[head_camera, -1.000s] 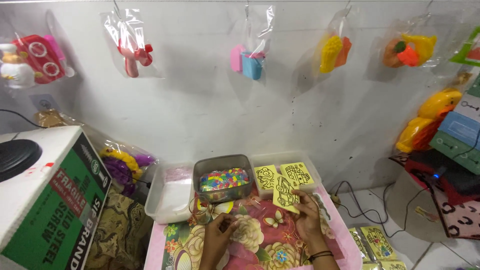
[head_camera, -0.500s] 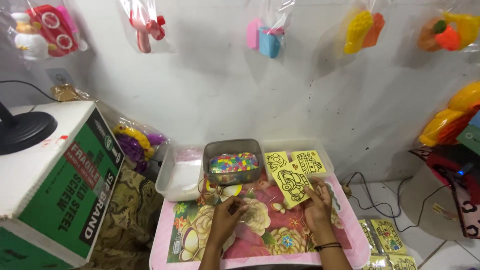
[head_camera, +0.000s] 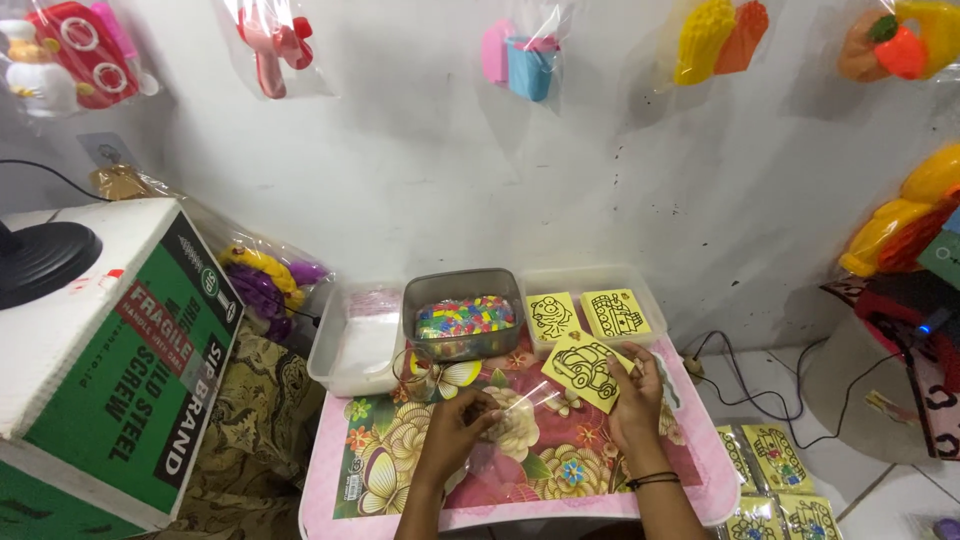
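Note:
My right hand (head_camera: 636, 398) holds a yellow card with a black car outline (head_camera: 585, 369) tilted above a small pink table with a floral top (head_camera: 420, 470). My left hand (head_camera: 462, 425) rests on the table with its fingers pinched on a clear plastic sleeve (head_camera: 530, 400) that reaches toward the card. Just beyond the hands stands a grey tub of small colourful pieces (head_camera: 465, 320). A clear tray (head_camera: 650, 295) to its right holds two more yellow outline cards (head_camera: 588, 313).
A clear tray of plastic bags (head_camera: 360, 340) sits at the left of the tub. A large green and white cardboard box (head_camera: 110, 350) stands at the left. Bagged toys (head_camera: 525, 55) hang on the white wall. More yellow card packs (head_camera: 775, 470) lie on the floor at right, near cables.
The view has tilted down and closed in on the table. My right hand has kept the car card, and my left hand has come to the clear sleeve beside it.

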